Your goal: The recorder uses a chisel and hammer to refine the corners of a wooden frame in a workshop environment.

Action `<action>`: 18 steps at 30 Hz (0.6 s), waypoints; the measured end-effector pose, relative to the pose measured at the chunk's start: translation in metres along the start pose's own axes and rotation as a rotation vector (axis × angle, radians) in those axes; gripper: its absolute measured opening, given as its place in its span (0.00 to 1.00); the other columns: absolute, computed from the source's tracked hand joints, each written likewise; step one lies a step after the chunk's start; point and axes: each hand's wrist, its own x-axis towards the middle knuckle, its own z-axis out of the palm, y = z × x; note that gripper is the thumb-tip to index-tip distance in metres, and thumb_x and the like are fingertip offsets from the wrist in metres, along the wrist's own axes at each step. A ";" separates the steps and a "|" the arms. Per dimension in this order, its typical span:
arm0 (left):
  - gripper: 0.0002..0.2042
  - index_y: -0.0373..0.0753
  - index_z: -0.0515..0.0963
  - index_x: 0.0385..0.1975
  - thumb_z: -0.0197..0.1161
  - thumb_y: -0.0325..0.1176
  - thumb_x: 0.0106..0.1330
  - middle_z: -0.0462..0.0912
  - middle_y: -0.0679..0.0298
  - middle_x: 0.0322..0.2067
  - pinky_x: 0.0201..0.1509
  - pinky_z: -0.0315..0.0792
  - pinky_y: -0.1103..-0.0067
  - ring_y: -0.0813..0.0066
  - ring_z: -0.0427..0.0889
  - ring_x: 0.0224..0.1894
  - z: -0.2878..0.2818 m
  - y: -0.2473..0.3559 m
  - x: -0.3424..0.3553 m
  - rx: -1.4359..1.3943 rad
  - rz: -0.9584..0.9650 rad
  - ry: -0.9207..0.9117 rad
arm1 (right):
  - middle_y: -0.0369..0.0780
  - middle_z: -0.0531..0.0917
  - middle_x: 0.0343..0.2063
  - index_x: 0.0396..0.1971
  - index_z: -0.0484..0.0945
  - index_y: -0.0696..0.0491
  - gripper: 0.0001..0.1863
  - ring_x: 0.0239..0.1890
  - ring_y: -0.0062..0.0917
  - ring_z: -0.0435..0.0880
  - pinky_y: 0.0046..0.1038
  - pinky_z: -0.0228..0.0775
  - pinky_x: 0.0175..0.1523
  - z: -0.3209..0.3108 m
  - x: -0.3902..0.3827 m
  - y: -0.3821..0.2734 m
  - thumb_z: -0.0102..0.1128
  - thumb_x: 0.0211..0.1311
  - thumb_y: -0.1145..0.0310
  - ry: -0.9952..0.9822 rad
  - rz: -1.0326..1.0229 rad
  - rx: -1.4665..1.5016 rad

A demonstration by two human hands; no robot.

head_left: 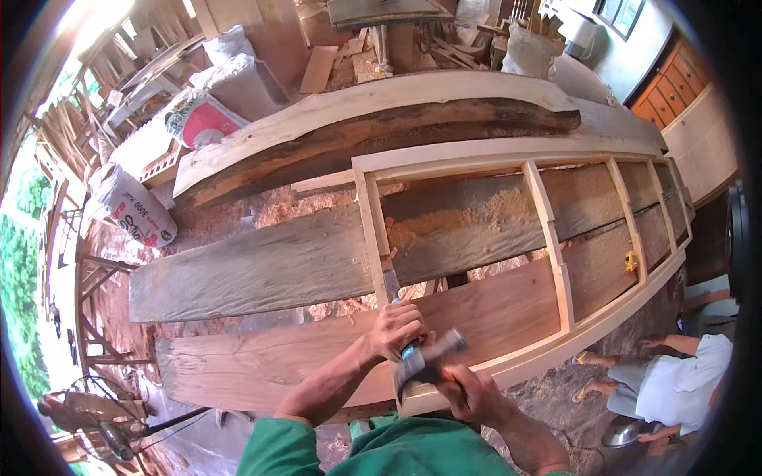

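Observation:
My left hand (399,329) is wrapped round the blue handle of a chisel (391,283). Its blade lies along the left end bar of a pale wooden frame (548,226) with several crossbars. In my right hand (476,394) is a hammer (432,357), its head smeared by motion. That head is close to the butt of the chisel handle, and whether they touch I cannot tell. Under the frame lie a grey, weathered plank (262,258) and a reddish-brown plank (278,358), with sawdust strewn over the grey one.
A yellow tape measure (632,262) sits on a crossbar at the right. Beyond the frame lies a thick live-edge slab (373,107). Filled sacks (131,205) stand at the left. At the lower right is another person (683,381), near a metal bowl (623,433).

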 end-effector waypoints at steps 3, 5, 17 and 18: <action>0.09 0.38 0.70 0.22 0.63 0.17 0.47 0.72 0.64 0.18 0.23 0.64 0.74 0.67 0.74 0.20 0.001 -0.002 0.000 -0.005 0.044 0.009 | 0.42 0.81 0.25 0.42 0.74 0.55 0.12 0.25 0.40 0.84 0.37 0.77 0.27 0.006 0.001 -0.003 0.60 0.67 0.63 0.010 0.035 0.064; 0.09 0.37 0.70 0.22 0.62 0.17 0.47 0.72 0.64 0.19 0.23 0.63 0.74 0.67 0.74 0.20 0.002 0.004 0.005 -0.002 0.015 0.019 | 0.40 0.82 0.26 0.41 0.76 0.55 0.14 0.25 0.39 0.85 0.37 0.76 0.27 -0.005 -0.003 -0.016 0.61 0.66 0.61 0.061 -0.234 -0.067; 0.10 0.38 0.69 0.22 0.60 0.18 0.41 0.70 0.63 0.16 0.21 0.62 0.74 0.67 0.71 0.16 -0.002 0.009 0.010 -0.016 -0.018 0.038 | 0.33 0.75 0.17 0.29 0.76 0.54 0.13 0.15 0.24 0.77 0.24 0.69 0.19 -0.014 0.000 -0.036 0.70 0.56 0.62 -0.088 -0.553 -0.090; 0.10 0.38 0.69 0.22 0.61 0.19 0.41 0.70 0.63 0.16 0.21 0.63 0.74 0.67 0.72 0.16 -0.002 0.013 0.010 -0.073 -0.042 0.040 | 0.33 0.75 0.17 0.29 0.76 0.54 0.13 0.15 0.24 0.77 0.24 0.69 0.19 -0.014 0.001 -0.036 0.70 0.56 0.62 -0.087 -0.553 -0.092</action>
